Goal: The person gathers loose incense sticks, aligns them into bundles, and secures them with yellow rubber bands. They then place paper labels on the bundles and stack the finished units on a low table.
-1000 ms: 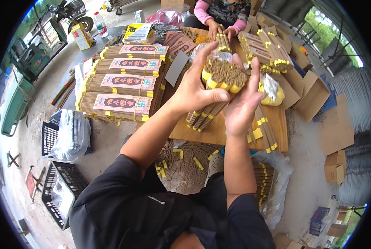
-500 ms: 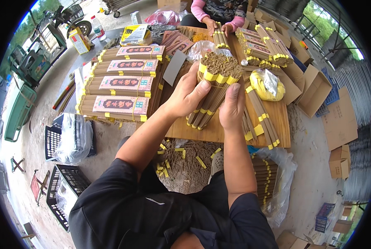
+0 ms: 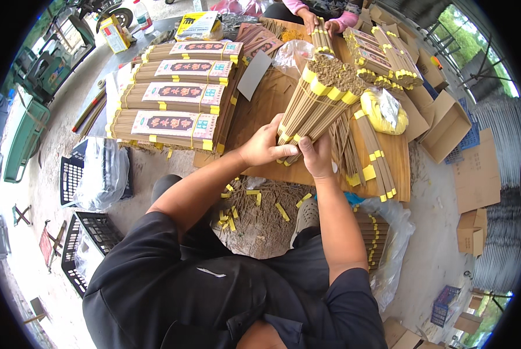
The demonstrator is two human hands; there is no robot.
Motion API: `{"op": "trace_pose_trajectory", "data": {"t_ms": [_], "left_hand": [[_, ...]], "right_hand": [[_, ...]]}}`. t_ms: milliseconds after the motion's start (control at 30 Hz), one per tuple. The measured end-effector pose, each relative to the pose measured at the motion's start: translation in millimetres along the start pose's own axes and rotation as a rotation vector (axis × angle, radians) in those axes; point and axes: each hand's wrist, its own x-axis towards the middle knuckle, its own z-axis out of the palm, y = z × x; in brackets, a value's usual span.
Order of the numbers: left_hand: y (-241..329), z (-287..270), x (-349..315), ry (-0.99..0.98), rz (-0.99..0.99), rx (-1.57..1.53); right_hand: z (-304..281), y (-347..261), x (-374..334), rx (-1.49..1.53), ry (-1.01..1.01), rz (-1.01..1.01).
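Outdoor work yard with sandy concrete ground [image 3: 447, 244] showing around a low brown wooden board table [image 3: 260, 110] that is sitting in front of the person. On the table's left part a row of four long brown incense-stick bundles with pink printed labels and yellow bands [image 3: 173, 96] is lying side by side. Flattened brown cardboard boxes [image 3: 476, 174] are lying to the right, black plastic crates [image 3: 83, 244] with a clear plastic bag to the left. Loose brown sticks and yellow paper scraps [image 3: 254, 209] are lying on the ground just under the table edge. Another person's hands in pink sleeves [image 3: 321, 20] are working at the far side. A thick round bundle of brown incense sticks ringed with yellow paper bands [image 3: 319, 99] is tilting up over the table's middle, lower end toward the person. Left hand [image 3: 263, 148] is gripping its lower end, fingers curled tight around it. Right hand [image 3: 317, 157] is clamping the same end from the right, fingers closed on the sticks, both hands touching.
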Motion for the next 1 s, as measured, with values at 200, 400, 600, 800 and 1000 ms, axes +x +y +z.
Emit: {"op": "trace_pose_trajectory", "data": {"t_ms": [200,400,600,800,1000], "left_hand": [[43.9,16.9,-10.8,0.212,-0.103,0.042],[43.5,37.0,-38.0,0.262,-0.689,-0.125],[11.7,25.2,-40.2,0.154,-0.854,0.034],[25.4,-1.1,-19.1,-0.056,-0.887,0.127],[1.9,-5.0,-20.6,-0.072,-0.678,0.503]], "right_hand": [[28.3,-56.2,16.3,-0.022,0.222,0.175],[32.2,-23.9,-11.3,-0.026,0.243,0.696],[39.2,15.1,-13.4,-0.257,0.222,0.909],[29.3,14.9,1.3,-0.643,0.0,0.852],[43.3,9.8,3.8,-0.801,0.028,0.776]]}}
